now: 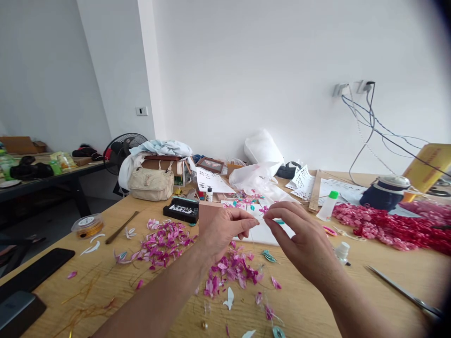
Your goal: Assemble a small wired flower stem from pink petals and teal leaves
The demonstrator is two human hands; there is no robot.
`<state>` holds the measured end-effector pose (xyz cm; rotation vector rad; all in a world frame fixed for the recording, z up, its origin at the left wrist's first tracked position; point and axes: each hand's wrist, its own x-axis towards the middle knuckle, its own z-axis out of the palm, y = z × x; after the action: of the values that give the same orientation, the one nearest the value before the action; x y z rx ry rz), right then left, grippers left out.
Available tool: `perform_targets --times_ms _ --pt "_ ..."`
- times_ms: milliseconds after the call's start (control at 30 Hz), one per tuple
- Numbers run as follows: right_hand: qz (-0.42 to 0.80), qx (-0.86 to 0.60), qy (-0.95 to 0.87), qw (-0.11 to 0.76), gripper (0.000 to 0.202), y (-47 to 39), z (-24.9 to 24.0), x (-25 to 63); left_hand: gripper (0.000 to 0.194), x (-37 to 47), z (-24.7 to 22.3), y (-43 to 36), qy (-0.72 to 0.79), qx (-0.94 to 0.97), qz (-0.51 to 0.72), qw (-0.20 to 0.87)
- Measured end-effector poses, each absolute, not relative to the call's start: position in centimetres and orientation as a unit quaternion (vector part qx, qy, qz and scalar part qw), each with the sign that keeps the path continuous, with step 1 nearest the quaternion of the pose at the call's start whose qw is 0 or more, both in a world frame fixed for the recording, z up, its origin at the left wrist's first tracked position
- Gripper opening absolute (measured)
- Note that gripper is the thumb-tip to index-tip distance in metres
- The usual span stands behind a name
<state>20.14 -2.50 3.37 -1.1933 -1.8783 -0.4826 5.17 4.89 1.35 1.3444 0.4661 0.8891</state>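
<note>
My left hand point(225, 227) is raised above the table's middle, thumb and forefinger pinched together. Close beside it, my right hand point(305, 234) also pinches with thumb and forefinger. Whatever the fingertips hold is too thin or small to make out. A small purple flower point(263, 210) shows just behind the fingertips; whether it is held or lies on the white sheet point(260, 234) I cannot tell. Under and left of my hands lie loose magenta petals point(165, 244), with more petals point(232, 267) in front. A teal leaf piece point(269, 256) rests below my right hand.
Scissors point(401, 288), a green-capped bottle point(328, 205) and red and pink flower strands point(391, 227) occupy the right. On the left are a round tub point(88, 226), a flat stick point(121, 227) and a phone point(38, 272). A black box point(181, 210) and beige bag point(151, 183) stand farther back.
</note>
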Motion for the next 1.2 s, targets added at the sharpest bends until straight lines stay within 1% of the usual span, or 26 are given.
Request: perform_targets --times_ms 133,367,567,733,933,1200 --pt "-0.142 -0.506 -0.733 0.433 0.012 -2.2 3.2 20.0 0.02 5.3 1.2 4.9 0.205 0.61 0.414 0.644" --pt "0.009 -0.515 -0.717 0.471 0.013 -1.6 2.8 20.3 0.019 5.1 1.7 4.7 0.204 0.632 0.433 0.609" --pt "0.127 -0.511 -0.67 0.523 0.013 -1.5 2.8 20.2 0.018 5.0 1.8 4.6 0.202 0.631 0.423 0.618" --pt "0.245 -0.497 -0.627 0.547 0.019 -1.6 3.0 20.0 0.018 4.9 1.8 4.6 0.203 0.626 0.418 0.627" --pt "0.311 -0.485 -0.583 0.573 0.023 -1.4 2.5 20.1 0.017 4.8 1.9 4.5 0.199 0.631 0.42 0.622" --pt "0.378 -0.454 -0.538 0.601 0.025 -1.5 2.7 19.9 0.015 4.6 2.5 4.3 0.198 0.681 0.43 0.558"
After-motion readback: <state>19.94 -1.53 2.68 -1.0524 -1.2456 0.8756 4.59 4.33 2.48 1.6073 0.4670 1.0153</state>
